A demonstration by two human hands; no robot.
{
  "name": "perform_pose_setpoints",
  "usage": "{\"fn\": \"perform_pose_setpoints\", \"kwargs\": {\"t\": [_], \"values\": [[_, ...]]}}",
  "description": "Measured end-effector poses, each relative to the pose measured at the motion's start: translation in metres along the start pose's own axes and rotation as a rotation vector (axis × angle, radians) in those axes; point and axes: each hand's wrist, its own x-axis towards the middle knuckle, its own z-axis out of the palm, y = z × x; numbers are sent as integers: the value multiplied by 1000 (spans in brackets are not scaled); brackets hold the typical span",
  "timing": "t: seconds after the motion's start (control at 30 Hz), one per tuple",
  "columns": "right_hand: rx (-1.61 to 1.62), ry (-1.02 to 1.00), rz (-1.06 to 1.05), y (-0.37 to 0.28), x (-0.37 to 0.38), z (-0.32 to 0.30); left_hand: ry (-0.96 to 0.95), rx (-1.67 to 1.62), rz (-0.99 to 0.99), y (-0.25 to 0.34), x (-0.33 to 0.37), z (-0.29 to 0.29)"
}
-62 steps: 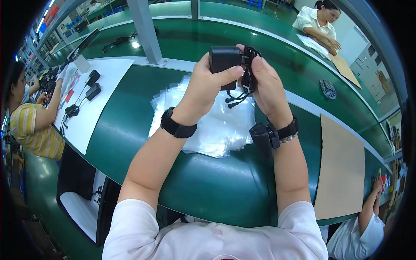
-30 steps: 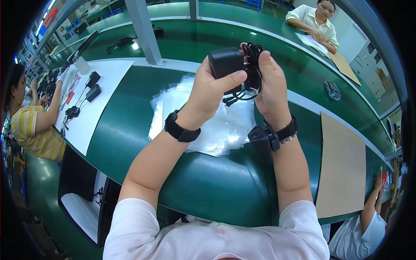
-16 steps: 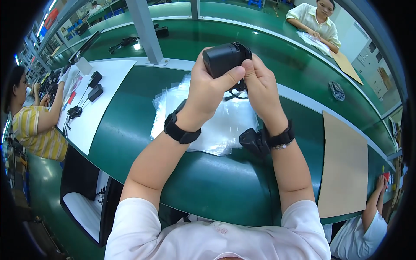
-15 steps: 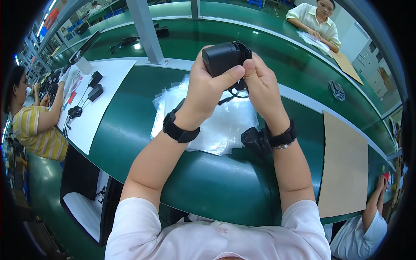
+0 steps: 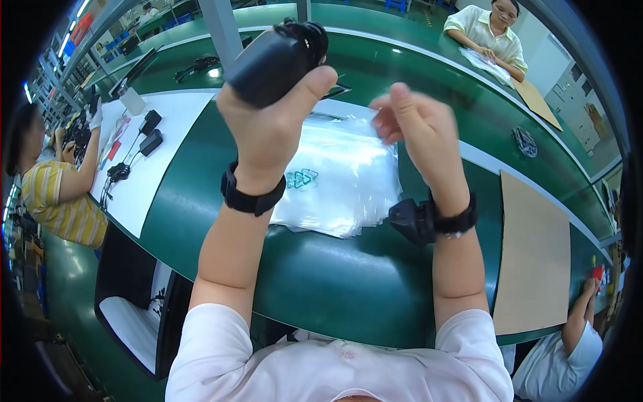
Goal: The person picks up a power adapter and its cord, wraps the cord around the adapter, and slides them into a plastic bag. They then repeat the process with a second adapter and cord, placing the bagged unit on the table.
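My left hand (image 5: 268,134) grips a black power adapter (image 5: 264,70), raised over the green workbench, with the thumb along its side. The adapter's black cord (image 5: 312,41) is bundled at its far end. To the right, my right hand (image 5: 429,127) is apart from the adapter, thumb up and fingers loosely bent, slightly blurred, with nothing in it. Below and between my hands lies a stack of clear plastic bags (image 5: 341,184), with a green printed mark on the top one. Black straps circle both wrists; the right one carries a black block (image 5: 412,221).
A brown cardboard sheet (image 5: 534,254) lies on the right. White sheeting (image 5: 177,127) at left bears more black adapters (image 5: 151,142) with cords. A grey post (image 5: 220,33) rises beyond the bench. A wrapped coil (image 5: 524,142) lies far right. Co-workers sit left, across and right.
My left hand has moved left and slightly up with the adapter, tilting it. My right hand has let go of the adapter and moved right, uncovering more of the bag stack.
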Motion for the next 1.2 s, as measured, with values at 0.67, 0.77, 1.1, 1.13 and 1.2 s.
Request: {"fn": "perform_pose_setpoints", "kwargs": {"t": [0.67, 0.77, 1.1, 1.13, 1.2], "values": [[639, -76, -119, 30, 1, 51, 14, -435, -577, -33, -28, 20], [296, 25, -328, 34, 5, 50, -42, -500, -587, -34, -25, 20], [288, 593, -195, 2, 8, -27, -700, 1051, -233, -59, -73, -10], [285, 659, -177, -4, 6, -37, -739, 1160, -226, -62, -82, -10], [286, 716, -168, -6, 4, -46, -777, 1284, -220, -65, -95, -11]]}}
